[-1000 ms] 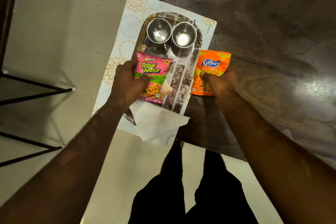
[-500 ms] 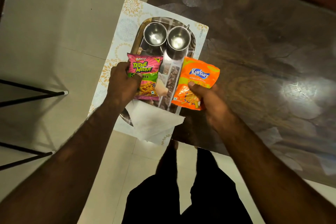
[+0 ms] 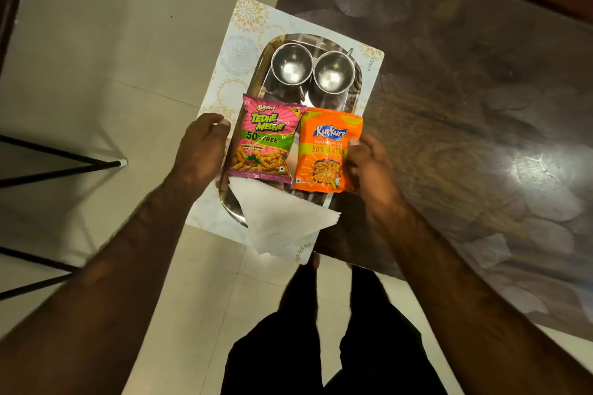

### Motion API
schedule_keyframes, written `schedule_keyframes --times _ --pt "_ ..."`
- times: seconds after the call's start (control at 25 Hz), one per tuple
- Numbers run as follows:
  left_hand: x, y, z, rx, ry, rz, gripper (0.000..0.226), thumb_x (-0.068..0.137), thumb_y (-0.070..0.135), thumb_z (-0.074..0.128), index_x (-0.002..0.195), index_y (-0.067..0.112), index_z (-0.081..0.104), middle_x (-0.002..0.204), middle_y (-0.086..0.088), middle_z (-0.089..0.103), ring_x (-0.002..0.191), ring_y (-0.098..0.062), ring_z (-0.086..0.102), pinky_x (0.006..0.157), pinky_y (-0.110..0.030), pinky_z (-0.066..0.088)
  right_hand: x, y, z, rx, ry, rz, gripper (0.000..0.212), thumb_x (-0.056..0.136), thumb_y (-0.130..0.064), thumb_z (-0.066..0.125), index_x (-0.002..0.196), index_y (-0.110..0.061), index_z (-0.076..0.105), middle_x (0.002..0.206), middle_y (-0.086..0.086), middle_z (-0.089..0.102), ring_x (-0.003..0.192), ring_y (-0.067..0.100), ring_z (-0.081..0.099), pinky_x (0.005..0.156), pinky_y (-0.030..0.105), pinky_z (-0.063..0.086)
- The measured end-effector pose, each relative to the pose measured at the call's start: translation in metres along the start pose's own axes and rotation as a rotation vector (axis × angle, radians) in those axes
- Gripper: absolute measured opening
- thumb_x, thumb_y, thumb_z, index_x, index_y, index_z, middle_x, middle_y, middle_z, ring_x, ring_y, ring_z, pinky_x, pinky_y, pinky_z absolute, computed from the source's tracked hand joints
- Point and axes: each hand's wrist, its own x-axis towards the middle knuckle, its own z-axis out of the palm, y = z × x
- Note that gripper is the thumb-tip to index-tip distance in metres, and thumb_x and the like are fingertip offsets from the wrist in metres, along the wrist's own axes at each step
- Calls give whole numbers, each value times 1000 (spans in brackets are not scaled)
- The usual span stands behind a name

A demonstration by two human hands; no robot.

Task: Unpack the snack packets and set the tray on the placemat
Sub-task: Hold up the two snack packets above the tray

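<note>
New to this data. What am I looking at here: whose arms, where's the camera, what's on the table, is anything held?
No robot here: a person's two bare arms, filmed by one wide-angle camera worn on the head, looking down. A shiny steel tray sits on a white floral placemat at the corner of a dark glossy table. On the tray are two small steel cups, a pink Bingo snack packet, an orange Kurkure snack packet and a folded white napkin. The right hand grips the orange packet's edge. The left hand sits beside the pink packet; whether it touches is unclear.
</note>
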Motion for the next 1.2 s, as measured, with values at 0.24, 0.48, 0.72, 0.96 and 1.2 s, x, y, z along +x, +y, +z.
schedule_keyframes --times 0.24,0.48,0.72,0.96,1.2 --pt "3 3 2 -52 -145 -8 43 98 40 34 109 11 63 115 -14 67 111 -33 62 103 -56 46 18 6 23 136 -89 180 41 94 -36 72 131 -18 67 115 9 79 101 31 79 82 51 65" --pt "8 4 6 -68 -209 -46 66 91 53 32 109 0 67 108 -19 71 101 -34 68 101 -59 48 36 9 20 73 -187 212 42 82 -20 86 122 -16 74 110 9 81 98 31 80 80 47 65" --pt "14 6 9 -116 -184 -74 41 97 44 37 86 17 65 95 -9 71 89 -27 68 93 -51 52 35 6 23 101 -228 255 47 82 -15 85 127 -13 71 117 13 79 105 35 77 88 54 62" --pt "21 9 9 -22 -229 -75 40 104 26 37 107 0 68 102 -20 70 93 -37 66 97 -54 52 30 2 22 137 -228 277 47 84 -12 82 129 -12 70 118 14 78 105 36 77 88 57 61" --pt "14 7 12 -234 -246 -171 36 82 37 42 79 12 68 81 -10 71 73 -22 68 78 -37 51 25 6 19 181 -305 278 60 75 -15 81 133 -12 67 123 17 76 110 40 74 88 56 62"
